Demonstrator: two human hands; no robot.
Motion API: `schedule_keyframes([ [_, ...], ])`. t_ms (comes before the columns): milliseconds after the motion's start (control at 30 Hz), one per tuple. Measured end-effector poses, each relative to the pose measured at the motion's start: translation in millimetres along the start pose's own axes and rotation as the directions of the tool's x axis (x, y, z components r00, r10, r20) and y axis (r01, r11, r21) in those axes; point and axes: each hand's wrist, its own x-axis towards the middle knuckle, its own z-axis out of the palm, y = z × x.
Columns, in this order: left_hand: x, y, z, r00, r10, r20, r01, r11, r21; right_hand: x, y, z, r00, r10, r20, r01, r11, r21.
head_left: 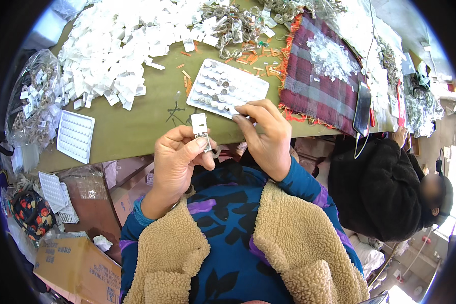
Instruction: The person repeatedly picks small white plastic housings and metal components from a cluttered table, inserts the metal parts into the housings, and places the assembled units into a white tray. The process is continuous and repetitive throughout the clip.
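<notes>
My left hand [180, 157] pinches a small white plastic casing [199, 124] between thumb and fingers; a narrow clear or metallic part shows at its lower end. Close by on the right, my right hand [268, 134] is at the near edge of a white tray [197, 100], thumb and forefinger drawn together. Whatever lies between those fingertips, if anything, is too small to make out. Rows of small round button cells [223, 92] fill the tray, some pale and some darker silver.
A large heap of white plastic pieces [111, 55] covers the table's far left. Orange strips [248, 58] and tangled parts lie beyond the tray. A plaid cloth [309, 91] holds clear pieces, with a phone [362, 109] at its edge. At right sits a person in black [380, 187].
</notes>
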Motion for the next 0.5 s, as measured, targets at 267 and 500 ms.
schedule_keyframes([
  [267,9,4,2,0.999,0.028,-0.042,-0.025,0.997,0.076,14,18,14,0.982,-0.174,0.079,0.185,0.969,-0.165],
  [500,10,6,-1,1.0,-0.006,-0.016,0.007,0.998,0.067,12,29,-4,0.976,-0.187,0.112,0.204,0.963,-0.173],
])
